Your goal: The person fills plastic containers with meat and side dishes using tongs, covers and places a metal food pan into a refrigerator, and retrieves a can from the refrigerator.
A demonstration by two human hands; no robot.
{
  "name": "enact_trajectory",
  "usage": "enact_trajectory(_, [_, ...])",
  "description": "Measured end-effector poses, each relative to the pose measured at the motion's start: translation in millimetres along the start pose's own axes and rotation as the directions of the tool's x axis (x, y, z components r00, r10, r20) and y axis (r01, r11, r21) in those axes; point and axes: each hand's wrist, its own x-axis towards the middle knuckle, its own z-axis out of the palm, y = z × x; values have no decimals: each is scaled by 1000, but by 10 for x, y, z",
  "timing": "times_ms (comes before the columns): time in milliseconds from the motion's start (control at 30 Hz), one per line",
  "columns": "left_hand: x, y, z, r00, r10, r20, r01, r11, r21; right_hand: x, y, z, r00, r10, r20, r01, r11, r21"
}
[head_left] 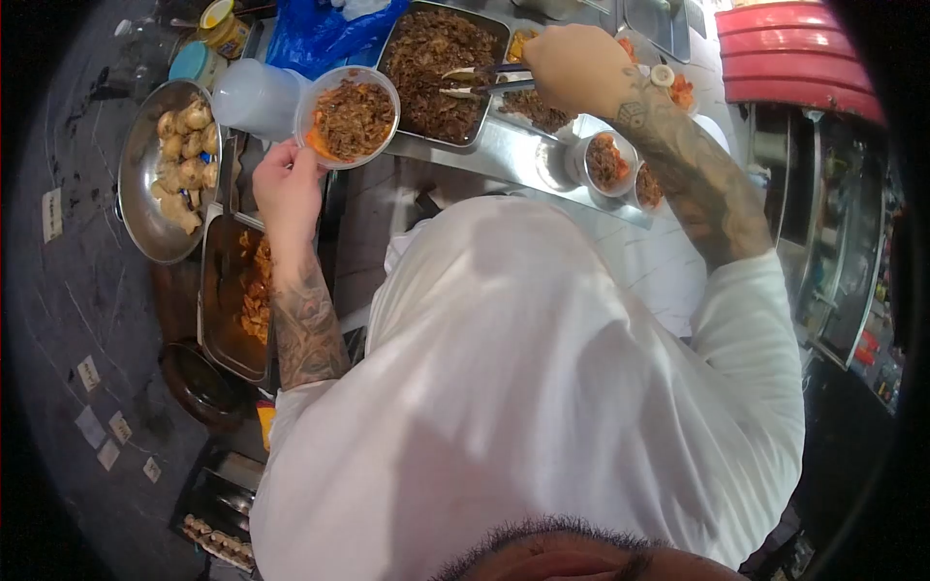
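My left hand (289,189) is closed on the rim of a clear round plastic container (384,137) filled with shredded brown meat over something orange. In my right hand (579,70) are metal tongs (494,87), their two tips apart over a steel tray of shredded meat (431,44). I cannot tell whether the tips touch the meat. A stack of translucent plastic containers (254,99) lies just left of the held one. Below my right forearm stand filled cups (608,163) with meat and orange pieces, on the steel counter edge (518,155).
At left is a steel bowl of pale round pieces (184,165). A deep steel pan (218,320) holds orange-brown food. A blue plastic bag (315,39), a yellow tub (225,29) and a teal-lidded tub (197,63) sit at the back. Red ridged material (794,58) stands at right.
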Motion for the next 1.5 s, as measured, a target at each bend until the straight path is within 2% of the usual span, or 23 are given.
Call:
enact_trajectory(33, [-7,-2,-1,1000,4,3,-4,1000,-9,-8,-5,-53,1000,-3,1,3,1000,-3])
enact_trajectory(100, [-4,-18,-45,999,-18,37,15,998,55,-75,-9,-228,988,77,131,-76,997,-15])
enact_trajectory(133, [8,-22,-48,997,-35,73,27,993,119,-115,40,-255,988,76,132,-74,997,-18])
enact_trajectory(200, [23,-35,4,999,-5,34,2,996,90,-213,143,-334,1000,16,5,-16,999,30])
enact_trajectory(233, [28,-35,39,1000,25,-5,-25,998,65,-276,133,-481,995,77,58,-78,997,8])
enact_trajectory(367, [61,4,137,999,26,22,-28,996,84,-545,292,-847,994,103,19,-103,995,-14])
enact_trajectory(467, [153,-90,221,995,78,57,-82,993,85,-772,410,-994,995,88,-42,-84,993,87])
enact_trajectory(533, [227,-160,248,989,105,103,-121,980,159,-925,518,-977,976,77,-203,-19,962,272])
enact_trajectory(600, [200,-45,342,990,111,89,-125,979,164,-1053,524,-1125,982,86,-166,-29,948,318])
enact_trajectory(700, [174,95,512,986,42,163,-79,969,232,-1115,368,-1114,986,95,-135,-30,907,420])
enact_trajectory(733, [165,120,594,979,91,181,-122,979,164,-1085,272,-1099,984,96,-149,-15,883,469])
enact_trajectory(767, [154,172,669,970,144,195,-164,982,93,-1032,177,-1121,990,36,-135,-1,968,252])
enact_trajectory(800, [143,238,734,966,149,209,-172,981,95,-1006,180,-970,967,-62,-247,118,969,219])
enact_trajectory(867, [104,391,837,943,168,287,-213,968,131,-1106,226,-814,966,-36,-256,63,993,96])
enact_trajectory(933, [109,466,945,929,168,329,-239,953,186,-1413,346,-794,960,27,-279,22,985,169])
enact_trajectory(1100, [44,594,1391,874,103,474,-169,981,99,-2157,366,-699,928,265,-263,-157,917,367])
enact_trajectory(1133, [32,727,1453,817,112,566,-301,919,254,-2255,314,-546,916,290,-277,-229,946,231])
enact_trajectory(1200, [7,772,1710,764,126,632,-230,970,84,-2429,273,-488,892,426,-148,-372,881,293])
enact_trajectory(1333, [-352,1154,2337,699,176,693,-342,934,107,-3294,474,-295,777,625,-70,-547,727,416])
enact_trajectory(1400, [-419,1245,2680,647,149,747,-426,884,192,-3615,597,153,662,703,-261,-333,587,738])
enact_trajectory(1433, [-598,1273,2870,660,190,727,-351,933,75,-3716,633,289,645,751,-140,-467,532,706])
enact_trajectory(1467, [-648,1268,3041,654,195,731,-359,930,73,-3799,686,469,674,711,-201,-481,628,611])
enact_trajectory(1500, [-630,1211,3224,645,210,735,-374,925,64,-3857,723,760,628,744,-227,-447,585,677])
